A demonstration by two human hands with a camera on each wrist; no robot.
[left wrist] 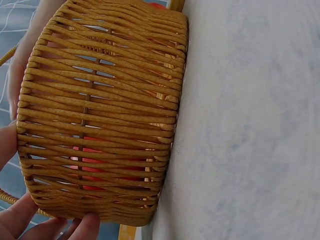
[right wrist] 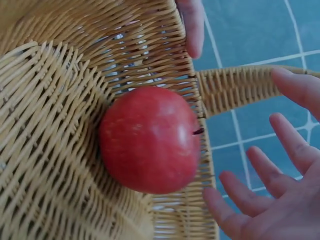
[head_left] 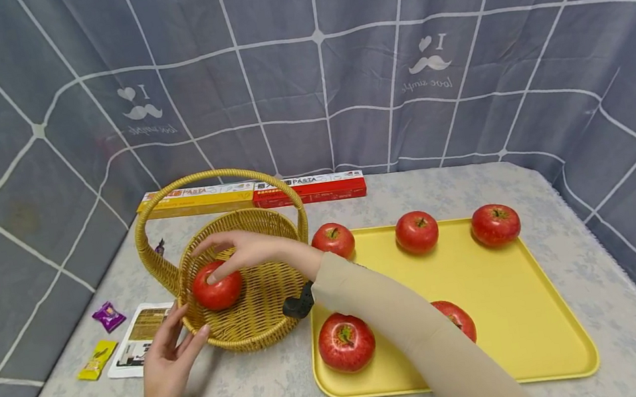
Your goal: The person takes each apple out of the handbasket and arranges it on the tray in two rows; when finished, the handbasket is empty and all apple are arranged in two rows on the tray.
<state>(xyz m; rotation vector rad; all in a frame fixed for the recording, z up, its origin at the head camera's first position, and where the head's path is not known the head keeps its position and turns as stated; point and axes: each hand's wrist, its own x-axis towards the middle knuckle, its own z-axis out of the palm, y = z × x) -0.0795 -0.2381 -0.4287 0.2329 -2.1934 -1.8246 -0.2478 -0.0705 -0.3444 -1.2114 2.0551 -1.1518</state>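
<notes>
1. The left hand (head_left: 168, 366) lies nearest, fingers straight and spread, fingertips touching the outer wall of the wicker basket (head_left: 263, 330); it grips nothing.
2. The red apple (head_left: 218, 287) lies inside the basket against its left wall. In the right wrist view the apple (right wrist: 150, 139) rests on the weave, free of every finger.
3. The right hand (head_left: 243, 248) hovers over the apple, fingers relaxed and spread wide, one fingertip on or just above its top; I cannot tell which.
4. The apple looks firm, smooth and glossy, so I judge it moderately heavy, somewhat slippery and prone to bruising; a wrap around its widest part from above should hold best.
5. The basket looks light and stiff; its arched handle (head_left: 212, 175) is the natural hold.
6. Right of it, a yellow tray (head_left: 523, 332) carries five more apples.
7. On the left lie a leaflet (head_left: 137, 339) and two candy wrappers, their print too small to read.
8. At the back, two boxes read "PASTA": the yellow box (head_left: 197, 199) and the red box (head_left: 309, 188).
9. The curtain (head_left: 433, 62) reads "I" and "love simple".
</notes>
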